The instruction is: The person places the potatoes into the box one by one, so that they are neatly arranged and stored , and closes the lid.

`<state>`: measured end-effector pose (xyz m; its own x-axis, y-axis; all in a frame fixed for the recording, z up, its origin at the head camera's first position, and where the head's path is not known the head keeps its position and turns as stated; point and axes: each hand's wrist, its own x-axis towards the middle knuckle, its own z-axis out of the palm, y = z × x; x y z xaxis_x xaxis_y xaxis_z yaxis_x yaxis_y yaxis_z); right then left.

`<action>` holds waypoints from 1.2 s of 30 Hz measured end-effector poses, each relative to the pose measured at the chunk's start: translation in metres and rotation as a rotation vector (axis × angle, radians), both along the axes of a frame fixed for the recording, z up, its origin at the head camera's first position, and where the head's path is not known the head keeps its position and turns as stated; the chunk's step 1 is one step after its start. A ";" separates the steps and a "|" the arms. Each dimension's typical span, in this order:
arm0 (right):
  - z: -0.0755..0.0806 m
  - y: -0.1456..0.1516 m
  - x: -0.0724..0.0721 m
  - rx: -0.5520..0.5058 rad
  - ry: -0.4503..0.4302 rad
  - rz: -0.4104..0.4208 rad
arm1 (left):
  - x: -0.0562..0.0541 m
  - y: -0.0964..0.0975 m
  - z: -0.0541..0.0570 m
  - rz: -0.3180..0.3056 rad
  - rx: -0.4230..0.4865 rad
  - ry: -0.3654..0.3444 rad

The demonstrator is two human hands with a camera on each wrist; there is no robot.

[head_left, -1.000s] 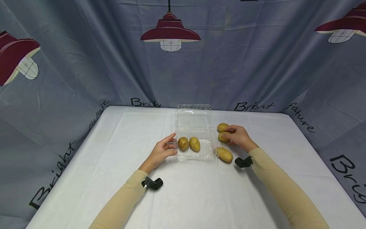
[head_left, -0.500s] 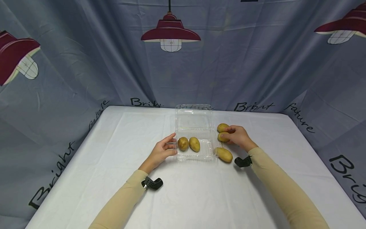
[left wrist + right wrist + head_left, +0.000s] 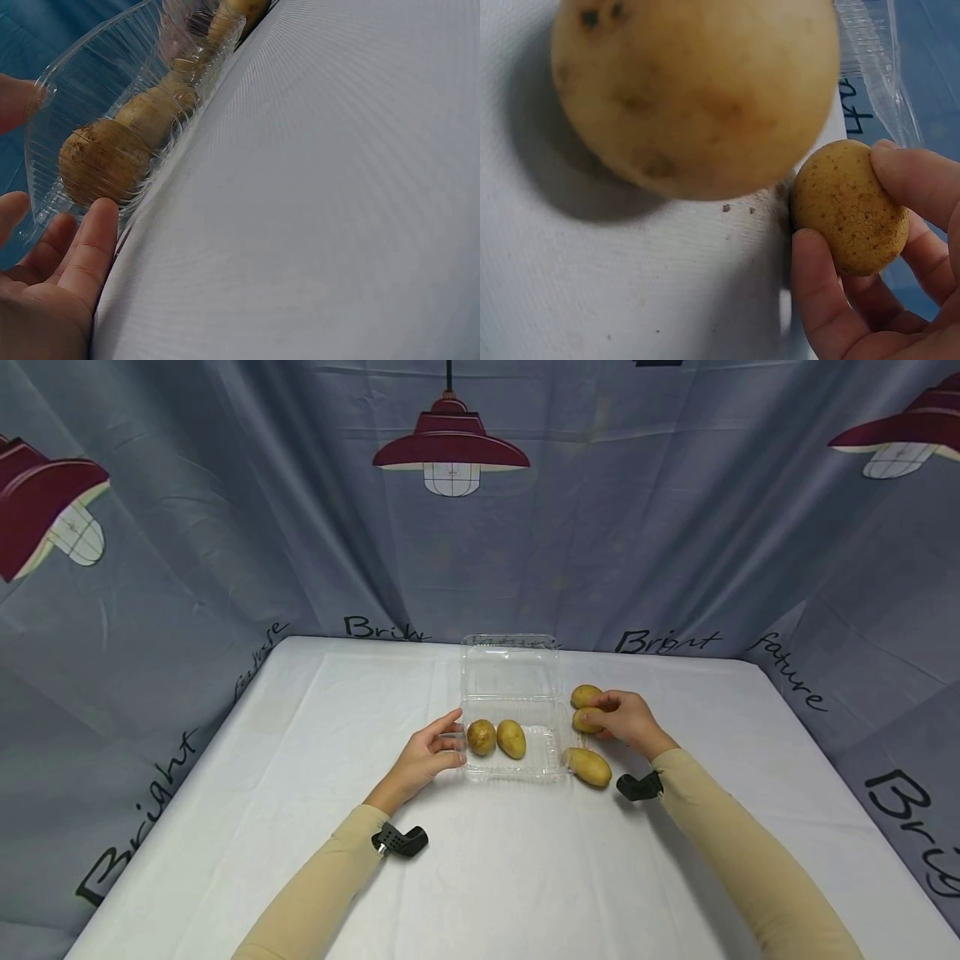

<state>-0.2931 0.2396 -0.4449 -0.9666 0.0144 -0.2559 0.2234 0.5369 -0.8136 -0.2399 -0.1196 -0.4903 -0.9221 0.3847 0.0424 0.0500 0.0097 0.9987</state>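
Note:
A clear plastic clamshell box (image 3: pixel 543 752) lies with its lid raised back, and two potatoes rest in its left half: a browner round one (image 3: pixel 481 737) and a paler oval one (image 3: pixel 512 739). Against the box's left wall, my left hand (image 3: pixel 420 760) has its fingers spread, the fingertips touching the plastic in the left wrist view. To the right of the box, my right hand (image 3: pixel 628 722) pinches a small speckled potato (image 3: pixel 849 210) between thumb and fingers, low over the cloth.
Just beyond the pinched potato sits another potato (image 3: pixel 585 696). A longer potato (image 3: pixel 588 767) lies at the box's near right corner, large in the right wrist view. White cloth (image 3: pixel 517 868) covers the table, backed by a blue-grey curtain (image 3: pixel 570 552).

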 end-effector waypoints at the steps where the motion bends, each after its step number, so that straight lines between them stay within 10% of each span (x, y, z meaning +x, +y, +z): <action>1: 0.001 0.001 0.000 0.001 0.005 0.006 | 0.000 0.000 0.000 0.000 -0.002 0.001; 36: 0.057 -0.043 0.014 -0.129 0.083 0.126 | -0.001 0.000 -0.001 -0.002 0.002 0.007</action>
